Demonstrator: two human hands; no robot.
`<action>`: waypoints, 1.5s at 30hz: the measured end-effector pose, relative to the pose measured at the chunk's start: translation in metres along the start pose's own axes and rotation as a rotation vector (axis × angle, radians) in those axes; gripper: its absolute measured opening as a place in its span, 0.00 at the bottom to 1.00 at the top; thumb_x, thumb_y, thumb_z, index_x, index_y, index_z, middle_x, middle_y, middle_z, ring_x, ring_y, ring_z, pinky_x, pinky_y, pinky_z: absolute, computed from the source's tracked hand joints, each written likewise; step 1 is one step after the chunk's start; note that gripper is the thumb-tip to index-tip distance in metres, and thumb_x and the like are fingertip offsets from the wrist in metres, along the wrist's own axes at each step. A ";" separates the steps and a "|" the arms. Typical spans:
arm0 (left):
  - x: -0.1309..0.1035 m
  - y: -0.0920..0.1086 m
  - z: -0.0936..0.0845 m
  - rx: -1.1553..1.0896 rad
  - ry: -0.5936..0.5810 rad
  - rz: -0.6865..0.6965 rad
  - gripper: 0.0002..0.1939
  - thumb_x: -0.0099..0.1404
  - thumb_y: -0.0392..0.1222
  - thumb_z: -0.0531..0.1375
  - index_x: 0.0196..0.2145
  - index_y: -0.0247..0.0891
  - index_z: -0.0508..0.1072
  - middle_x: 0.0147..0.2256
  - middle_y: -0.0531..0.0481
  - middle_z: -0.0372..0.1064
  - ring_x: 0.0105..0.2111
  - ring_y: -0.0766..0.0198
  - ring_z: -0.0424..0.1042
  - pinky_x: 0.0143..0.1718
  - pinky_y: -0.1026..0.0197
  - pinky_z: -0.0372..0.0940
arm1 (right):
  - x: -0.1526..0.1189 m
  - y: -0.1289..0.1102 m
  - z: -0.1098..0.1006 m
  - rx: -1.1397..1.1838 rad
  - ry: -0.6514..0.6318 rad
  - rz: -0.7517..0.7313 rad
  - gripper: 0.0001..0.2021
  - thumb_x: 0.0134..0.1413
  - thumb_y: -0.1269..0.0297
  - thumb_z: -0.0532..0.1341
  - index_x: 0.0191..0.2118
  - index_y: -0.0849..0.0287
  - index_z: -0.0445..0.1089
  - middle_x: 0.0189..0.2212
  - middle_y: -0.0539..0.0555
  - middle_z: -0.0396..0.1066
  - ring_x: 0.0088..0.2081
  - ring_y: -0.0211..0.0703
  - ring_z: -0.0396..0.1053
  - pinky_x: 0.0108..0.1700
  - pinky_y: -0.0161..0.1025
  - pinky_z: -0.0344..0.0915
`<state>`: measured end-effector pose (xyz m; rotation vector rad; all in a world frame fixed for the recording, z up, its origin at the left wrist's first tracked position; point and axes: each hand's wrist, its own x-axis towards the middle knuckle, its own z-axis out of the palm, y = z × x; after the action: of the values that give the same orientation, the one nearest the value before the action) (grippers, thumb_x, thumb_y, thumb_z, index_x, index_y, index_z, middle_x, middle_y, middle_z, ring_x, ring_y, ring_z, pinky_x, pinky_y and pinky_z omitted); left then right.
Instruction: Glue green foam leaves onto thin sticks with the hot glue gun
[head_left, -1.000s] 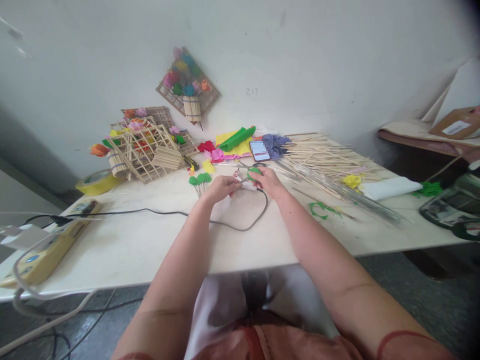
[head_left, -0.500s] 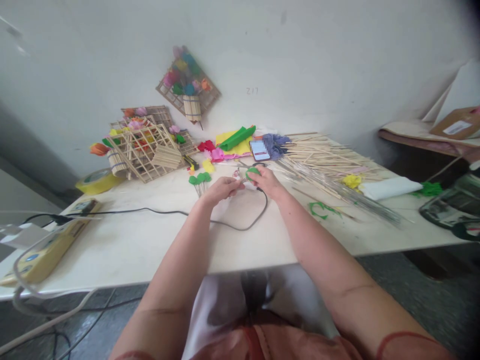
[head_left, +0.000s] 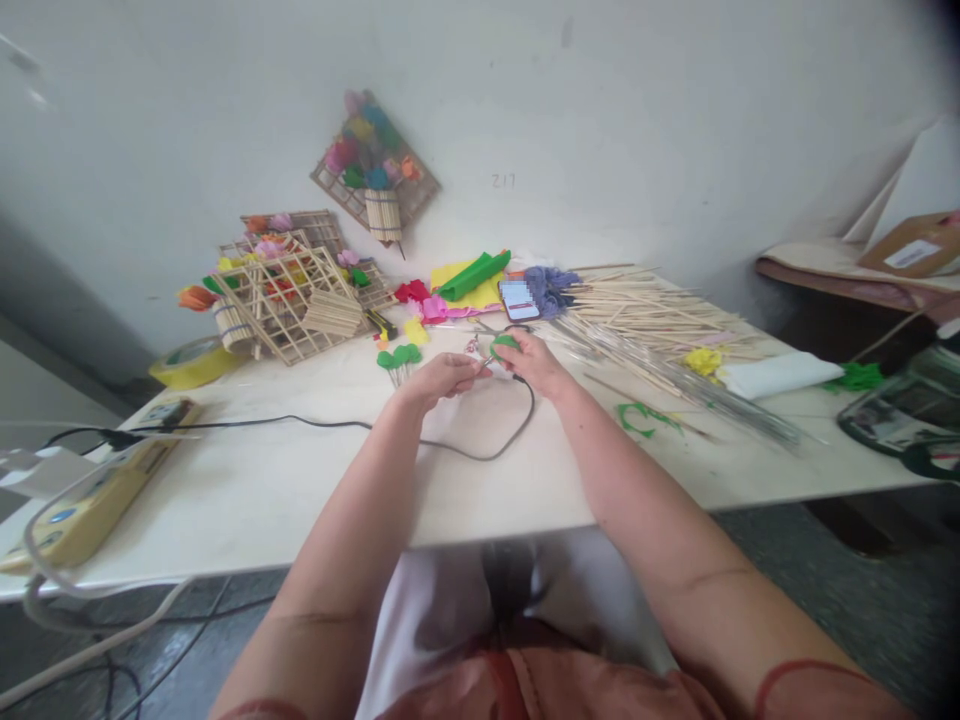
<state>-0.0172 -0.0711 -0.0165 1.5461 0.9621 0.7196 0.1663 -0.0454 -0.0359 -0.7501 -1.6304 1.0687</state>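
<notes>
Over the middle of the white table, my right hand (head_left: 537, 364) is closed on a green paper leaf (head_left: 503, 345), round in shape. My left hand (head_left: 448, 376) is pinched just left of it, with its fingertips at the thin lower end of the leaf, which looks like a wire stem. The fingers hide most of that stem. Left of my hands, several finished green leaves (head_left: 399, 356) lie together on thin stems. A black cable (head_left: 480, 458) loops beneath both hands toward a device that my right hand partly covers.
Bamboo lattice panels with paper flowers (head_left: 292, 300) lean at the left. A phone (head_left: 519, 299) stands before coloured paper (head_left: 472, 280). Bamboo sticks (head_left: 637, 310) and wires (head_left: 690, 390) spread right, near green scraps (head_left: 636, 420). A yellow power strip (head_left: 105, 490) lies at the left edge.
My left fingers have shifted slightly upward and look a little straighter at the stem. My right hand stays on the green leaf, nearly unmoved.
</notes>
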 end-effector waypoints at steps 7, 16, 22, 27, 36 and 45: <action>0.001 0.006 0.012 0.265 0.152 0.083 0.21 0.58 0.55 0.54 0.32 0.31 0.73 0.16 0.57 0.50 0.17 0.73 0.49 0.20 0.66 0.44 | 0.001 0.003 0.000 0.018 0.072 0.014 0.16 0.45 0.51 0.62 0.26 0.58 0.60 0.16 0.44 0.58 0.19 0.30 0.54 0.21 0.30 0.49; 0.004 0.012 0.025 0.967 0.446 0.264 0.17 0.65 0.45 0.47 0.32 0.36 0.73 0.25 0.47 0.68 0.27 0.63 0.65 0.29 0.63 0.53 | 0.002 -0.004 0.004 0.280 0.156 0.087 0.19 0.37 0.52 0.66 0.26 0.58 0.57 0.14 0.42 0.56 0.14 0.26 0.47 0.16 0.29 0.40; 0.002 0.010 0.027 1.156 0.453 0.255 0.18 0.67 0.47 0.45 0.37 0.37 0.71 0.29 0.44 0.70 0.30 0.60 0.67 0.31 0.62 0.52 | 0.001 -0.009 0.002 0.297 0.151 0.108 0.21 0.34 0.50 0.67 0.26 0.57 0.57 0.14 0.42 0.56 0.13 0.26 0.47 0.15 0.29 0.37; 0.001 0.013 0.031 1.287 0.465 0.245 0.22 0.67 0.51 0.42 0.37 0.36 0.71 0.29 0.42 0.70 0.29 0.58 0.68 0.30 0.61 0.52 | 0.001 -0.011 0.002 0.324 0.168 0.147 0.22 0.32 0.50 0.67 0.25 0.57 0.57 0.14 0.41 0.55 0.13 0.25 0.46 0.14 0.29 0.36; 0.001 0.011 0.032 1.316 0.492 0.182 0.16 0.65 0.42 0.47 0.42 0.39 0.71 0.31 0.42 0.71 0.32 0.58 0.69 0.30 0.62 0.53 | 0.003 -0.005 0.002 0.317 0.169 0.219 0.21 0.34 0.51 0.67 0.25 0.58 0.58 0.12 0.42 0.56 0.11 0.25 0.44 0.13 0.29 0.35; 0.005 0.009 0.018 0.351 0.360 0.089 0.19 0.59 0.52 0.53 0.29 0.33 0.73 0.17 0.54 0.55 0.18 0.71 0.53 0.21 0.66 0.47 | -0.002 -0.016 -0.008 0.123 0.085 0.098 0.23 0.44 0.49 0.62 0.45 0.58 0.65 0.26 0.52 0.70 0.20 0.33 0.64 0.15 0.29 0.53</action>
<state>0.0024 -0.0755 -0.0119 1.8078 1.3481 0.9512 0.1747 -0.0515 -0.0212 -0.7891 -1.4547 1.1803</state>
